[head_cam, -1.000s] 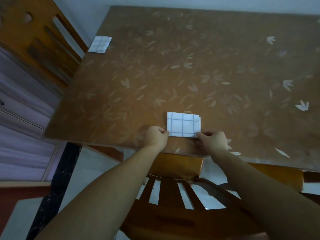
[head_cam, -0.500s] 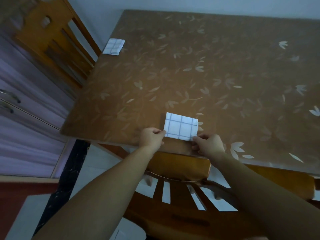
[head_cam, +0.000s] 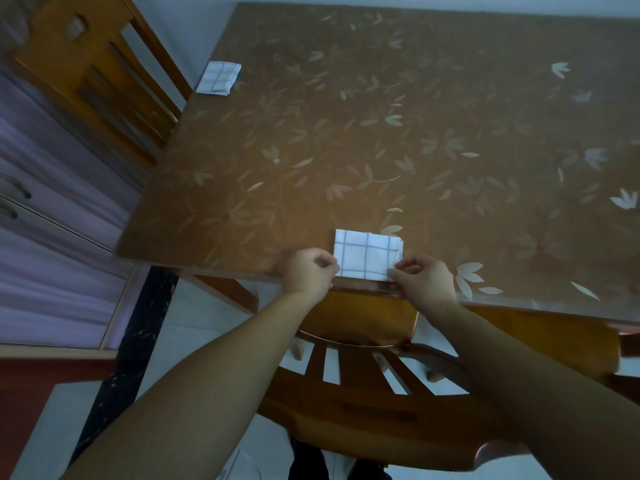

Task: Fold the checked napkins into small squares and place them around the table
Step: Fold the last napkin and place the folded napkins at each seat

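Left hand (head_cam: pixel 309 271) pinches the near-left corner of the folded checked napkin (head_cam: pixel 366 254); right hand (head_cam: pixel 425 280) pinches its near-right corner. Napkin lies flat at the table (head_cam: pixel 381 133) near edge, above a chair back (head_cam: pixel 363 375). Second folded napkin (head_cam: pixel 219 77) sits at the far-left edge beside another chair (head_cam: pixel 93 74). Tabletop beyond is open. No legible writing.

Two folded white napkins with blue checks, one (head_cam: pixel 366 255) near, one (head_cam: pixel 218 77) far; two wooden slat-backed chairs (head_cam: pixel 363 386) (head_cam: pixel 93 74); one leaf-patterned brown surface (head_cam: pixel 398 140).
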